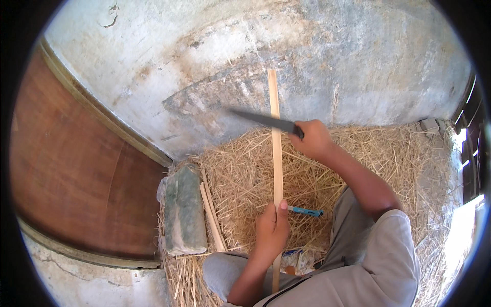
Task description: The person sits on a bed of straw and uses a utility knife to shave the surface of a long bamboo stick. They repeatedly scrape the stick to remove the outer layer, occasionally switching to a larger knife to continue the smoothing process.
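Observation:
A long, flat strip of pale wood [276, 158] stands up lengthwise in front of me, its far end against the view of the wall. My left hand [273, 225] is wrapped round its lower part, thumb along the strip. In my right hand [313, 139] is a knife [258, 117] with a dark blade and black handle. The blade points left and crosses the strip above its middle; whether it touches the wood I cannot tell. Just right of my left hand lies a blue utility cutter [305, 211], its near end partly hidden by the hand.
Loose straw [235, 169] covers the floor. To the left lie a greenish-grey block [185, 212] and several thin wooden strips [210, 210]. A weathered wall [358, 66] rises ahead, a brown door [76, 153] stands left, and a small grey stone [429, 125] sits far right.

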A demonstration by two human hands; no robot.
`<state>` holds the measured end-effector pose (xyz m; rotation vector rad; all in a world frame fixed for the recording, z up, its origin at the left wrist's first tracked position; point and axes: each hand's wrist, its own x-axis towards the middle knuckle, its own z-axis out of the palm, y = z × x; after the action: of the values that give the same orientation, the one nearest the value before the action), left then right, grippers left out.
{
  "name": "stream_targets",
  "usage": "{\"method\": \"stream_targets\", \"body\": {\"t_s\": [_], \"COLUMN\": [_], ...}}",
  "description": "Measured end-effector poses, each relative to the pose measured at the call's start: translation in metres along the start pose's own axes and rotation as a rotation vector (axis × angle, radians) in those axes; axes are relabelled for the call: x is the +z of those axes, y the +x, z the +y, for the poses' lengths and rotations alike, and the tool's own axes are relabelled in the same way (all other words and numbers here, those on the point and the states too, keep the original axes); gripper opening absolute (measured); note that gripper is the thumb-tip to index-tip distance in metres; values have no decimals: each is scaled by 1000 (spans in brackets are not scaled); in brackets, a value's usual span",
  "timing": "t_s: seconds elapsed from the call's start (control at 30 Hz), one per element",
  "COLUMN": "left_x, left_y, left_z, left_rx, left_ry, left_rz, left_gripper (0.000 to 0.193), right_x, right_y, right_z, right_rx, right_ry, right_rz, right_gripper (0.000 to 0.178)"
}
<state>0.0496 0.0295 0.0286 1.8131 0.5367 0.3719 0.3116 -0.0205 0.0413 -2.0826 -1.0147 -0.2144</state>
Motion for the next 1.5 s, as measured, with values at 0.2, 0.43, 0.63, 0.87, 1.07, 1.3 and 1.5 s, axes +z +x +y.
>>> {"method": "stream_targets", "body": {"t_s": [0.2, 0.43, 0.63, 0.87, 1.07, 1.3, 1.5], "left_x": [3, 3, 5, 4, 10, 12, 11], "left_y": [-3, -9, -15, -11, -12, -12, -12], "left_z": [8, 10, 21, 16, 11, 20, 20], "left_rx": [44, 50, 4, 66, 47, 124, 72], "left_ry": [194, 146, 99, 173, 234, 254, 306], "left_rz": [28, 16, -52, -49, -68, 5, -4], "left_gripper": [33, 32, 33, 33, 32, 32, 33], "right_x": [-10, -8, -6, -5, -5, -13, -10], "right_y": [10, 2, 25, 10, 27, 20, 18], "right_z": [9, 12, 40, 31, 51, 40, 40], "right_rx": [256, -394, 330, -321, 317, -109, 162], "right_ry": [110, -25, 319, 152, 257, -16, 189], "right_rz": [-117, 39, 52, 106, 58, 40, 56], "right_gripper": [25, 28, 28, 27, 13, 19, 20]}}
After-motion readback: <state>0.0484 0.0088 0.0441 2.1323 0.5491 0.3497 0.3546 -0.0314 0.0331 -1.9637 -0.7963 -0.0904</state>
